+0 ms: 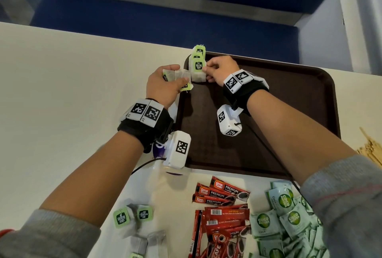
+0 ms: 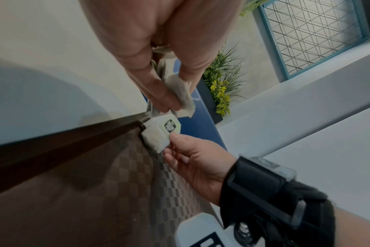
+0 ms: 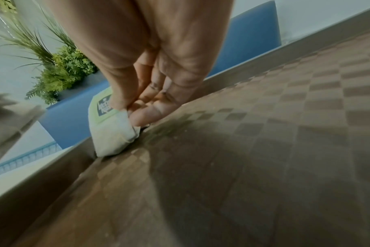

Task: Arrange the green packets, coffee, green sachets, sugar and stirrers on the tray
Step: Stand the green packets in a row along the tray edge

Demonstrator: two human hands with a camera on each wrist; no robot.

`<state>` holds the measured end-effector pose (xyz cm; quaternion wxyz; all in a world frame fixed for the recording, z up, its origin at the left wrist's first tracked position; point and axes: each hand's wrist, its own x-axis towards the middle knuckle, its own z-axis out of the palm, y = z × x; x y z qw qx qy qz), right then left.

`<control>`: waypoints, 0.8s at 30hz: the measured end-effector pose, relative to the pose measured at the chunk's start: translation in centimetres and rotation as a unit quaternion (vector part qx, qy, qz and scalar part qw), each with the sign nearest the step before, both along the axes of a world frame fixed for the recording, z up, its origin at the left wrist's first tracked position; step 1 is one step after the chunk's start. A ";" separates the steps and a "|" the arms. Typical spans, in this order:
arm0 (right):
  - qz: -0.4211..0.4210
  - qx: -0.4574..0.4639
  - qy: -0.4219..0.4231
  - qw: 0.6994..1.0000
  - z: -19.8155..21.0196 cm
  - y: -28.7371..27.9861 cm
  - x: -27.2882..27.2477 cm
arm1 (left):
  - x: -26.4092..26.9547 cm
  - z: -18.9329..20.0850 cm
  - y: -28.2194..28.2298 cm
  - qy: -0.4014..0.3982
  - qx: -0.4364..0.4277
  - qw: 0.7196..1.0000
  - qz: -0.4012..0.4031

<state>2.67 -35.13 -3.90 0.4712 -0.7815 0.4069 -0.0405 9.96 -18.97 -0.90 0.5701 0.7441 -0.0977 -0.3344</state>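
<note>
Green packets (image 1: 198, 65) upright at tray (image 1: 289, 96) corner, right grip (image 1: 220, 70) pinching; left grip (image 1: 165, 84) holding more

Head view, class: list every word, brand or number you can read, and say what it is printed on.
"McCoy teas": green tag of the tea bag on the tray.
"Great Taste PREMIUM CLASSIC": red coffee sachets.
"COCO": pale green sachets; second word too blurred.
"L1", "L2": left wrist marker band.
Barcode digits and other small print on the coffee: too small.
</note>
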 end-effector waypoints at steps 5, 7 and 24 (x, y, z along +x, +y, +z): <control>-0.020 0.002 0.014 1.000 -0.6 0.5 0.8 | 0.1 -0.4 -0.1 0.001 -0.008 1.000 -0.001; -0.032 0.005 0.016 0.999 -0.6 0.5 1.0 | 0.2 -0.4 -0.1 0.002 -0.007 1.000 0.000; -0.063 0.024 0.033 0.997 -0.4 0.5 0.5 | 0.1 -0.4 -0.1 0.017 -0.006 1.000 -0.008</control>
